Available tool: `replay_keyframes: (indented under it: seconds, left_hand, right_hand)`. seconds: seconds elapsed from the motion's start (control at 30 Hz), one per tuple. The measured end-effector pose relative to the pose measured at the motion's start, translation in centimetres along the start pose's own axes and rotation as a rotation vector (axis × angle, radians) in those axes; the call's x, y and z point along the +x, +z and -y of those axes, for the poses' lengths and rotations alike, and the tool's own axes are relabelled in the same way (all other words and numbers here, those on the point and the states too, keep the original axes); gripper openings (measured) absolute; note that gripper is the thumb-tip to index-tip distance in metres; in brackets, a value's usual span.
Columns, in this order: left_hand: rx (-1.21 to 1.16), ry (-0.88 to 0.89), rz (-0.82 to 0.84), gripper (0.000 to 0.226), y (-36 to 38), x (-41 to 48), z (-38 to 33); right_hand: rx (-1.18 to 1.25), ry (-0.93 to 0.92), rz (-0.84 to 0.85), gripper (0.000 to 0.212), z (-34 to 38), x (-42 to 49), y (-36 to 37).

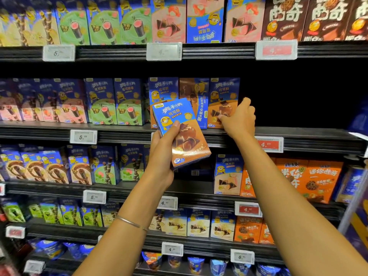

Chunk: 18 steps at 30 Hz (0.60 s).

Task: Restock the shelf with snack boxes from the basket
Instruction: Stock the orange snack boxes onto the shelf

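A: Item: snack box (180,134), clasped in left grip (162,156), just in front of the middle shelf (318,137). Right grip (238,121)?
B: Pinching shelved box (223,100); risk: a tug may topple its neighbours

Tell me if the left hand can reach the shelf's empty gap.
Probably not: the right hand, gripping a shelved box, sits between the gap and the left hand, which holds a spare box.

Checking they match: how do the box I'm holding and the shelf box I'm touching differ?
The held box is tilted; the shelf box stands upright. The left hand grips the held box clear of the shelf; the right hand grips the shelf box's edge. Same blue-and-brown design.
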<state>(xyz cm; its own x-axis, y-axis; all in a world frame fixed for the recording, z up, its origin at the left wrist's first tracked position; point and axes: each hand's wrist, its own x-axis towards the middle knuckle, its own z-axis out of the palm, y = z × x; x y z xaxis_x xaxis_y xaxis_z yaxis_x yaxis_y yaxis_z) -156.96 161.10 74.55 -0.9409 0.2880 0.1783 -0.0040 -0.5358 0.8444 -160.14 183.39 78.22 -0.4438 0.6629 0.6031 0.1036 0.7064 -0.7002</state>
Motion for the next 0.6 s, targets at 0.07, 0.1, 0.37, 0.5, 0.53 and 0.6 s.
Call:
replay_keyframes:
  seconds: [0.07, 0.1, 0.37, 0.5, 0.53, 0.6]
  left_hand:
    - [0.004, 0.009, 0.001, 0.051, -0.1, 0.0, 0.1]
    - [0.006, 0.015, -0.001, 0.051, -0.1, 0.0, 0.1]
    - [0.026, 0.077, 0.074, 0.053, -0.1, -0.2, -0.5]
    - [0.038, 0.098, 0.109, 0.065, -0.2, -0.9, -1.0]
    - [0.039, 0.092, 0.123, 0.068, -0.2, -1.2, -1.1]
    - [0.057, 0.095, 0.153, 0.070, -0.2, -1.4, -1.2]
  right_hand:
    - [0.061, -0.041, -0.098, 0.076, 0.5, -1.1, -0.7]
    - [0.101, -0.086, -0.160, 0.070, 0.8, -2.0, -1.1]
    - [0.608, -0.038, 0.637, 0.032, 4.5, -8.3, -4.4]
    - [0.677, 0.031, 0.760, 0.042, 5.1, -9.8, -4.7]
    - [0.700, 0.070, 0.786, 0.048, 5.1, -10.0, -4.7]
    - [0.759, 0.136, 0.812, 0.058, 5.2, -10.3, -4.7]
